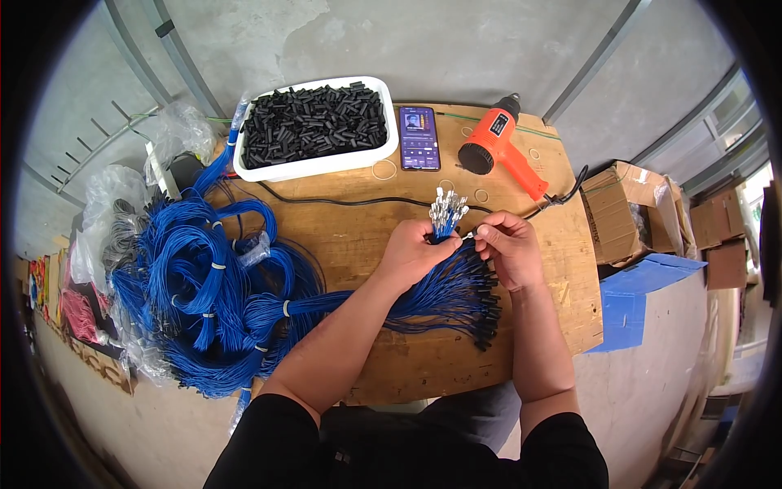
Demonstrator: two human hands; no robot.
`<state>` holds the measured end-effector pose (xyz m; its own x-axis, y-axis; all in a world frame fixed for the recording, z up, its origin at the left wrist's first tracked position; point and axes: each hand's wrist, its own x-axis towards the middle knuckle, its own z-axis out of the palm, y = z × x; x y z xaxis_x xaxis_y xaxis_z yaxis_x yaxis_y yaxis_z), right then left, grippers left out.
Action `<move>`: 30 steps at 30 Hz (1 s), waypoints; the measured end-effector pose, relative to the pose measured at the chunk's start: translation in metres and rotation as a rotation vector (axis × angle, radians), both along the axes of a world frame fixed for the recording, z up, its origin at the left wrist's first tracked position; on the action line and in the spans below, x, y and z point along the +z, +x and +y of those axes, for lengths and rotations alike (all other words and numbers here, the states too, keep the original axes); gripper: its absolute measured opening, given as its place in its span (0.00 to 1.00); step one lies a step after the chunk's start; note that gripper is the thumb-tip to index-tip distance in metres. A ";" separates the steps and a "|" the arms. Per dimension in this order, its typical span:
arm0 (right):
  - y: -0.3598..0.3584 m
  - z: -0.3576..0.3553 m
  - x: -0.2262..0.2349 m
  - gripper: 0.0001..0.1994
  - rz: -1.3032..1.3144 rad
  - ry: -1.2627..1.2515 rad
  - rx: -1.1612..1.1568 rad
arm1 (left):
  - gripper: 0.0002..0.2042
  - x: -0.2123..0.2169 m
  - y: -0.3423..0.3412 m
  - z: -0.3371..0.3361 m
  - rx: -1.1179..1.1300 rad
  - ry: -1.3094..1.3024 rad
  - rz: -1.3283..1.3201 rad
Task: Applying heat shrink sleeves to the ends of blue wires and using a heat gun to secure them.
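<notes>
My left hand [414, 251] is closed around a bunch of blue wires, whose bare silvery terminals [447, 210] stick up above the fist. Beside it, my right hand [511, 248] pinches a single wire terminal [468, 235] between thumb and forefinger. Under and between the hands, the blue wires [432, 297] fan out to the right, and many of their ends carry black sleeves [486, 306]. Toward the left the same wires gather into a bundle [318, 304] held by a white tie.
Coiled blue wire bundles [195, 277] cover the table's left side. A white tray [318, 169] of short black tubes stands at the back, beside a phone [419, 138]. An orange heat gun [501, 147] lies back right, its black cord crossing the wooden table [562, 277]. Cardboard boxes [627, 212] stand right.
</notes>
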<state>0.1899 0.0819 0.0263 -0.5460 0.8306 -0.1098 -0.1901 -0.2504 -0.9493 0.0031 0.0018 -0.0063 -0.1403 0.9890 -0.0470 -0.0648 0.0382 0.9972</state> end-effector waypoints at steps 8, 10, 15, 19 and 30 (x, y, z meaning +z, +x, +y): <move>0.002 0.002 0.001 0.07 0.001 -0.015 -0.054 | 0.05 0.000 -0.001 0.001 0.001 0.021 -0.057; 0.002 0.002 0.001 0.06 0.008 -0.017 -0.058 | 0.05 0.000 0.000 0.001 0.003 0.025 -0.079; 0.001 0.001 0.001 0.06 0.011 -0.035 -0.060 | 0.05 -0.001 0.000 0.001 0.018 0.025 -0.097; -0.001 -0.001 0.003 0.05 0.002 -0.031 -0.051 | 0.09 -0.002 -0.001 0.001 0.026 0.016 -0.096; 0.002 0.002 -0.002 0.06 -0.013 0.034 -0.044 | 0.06 0.003 -0.004 -0.001 -0.035 0.011 -0.060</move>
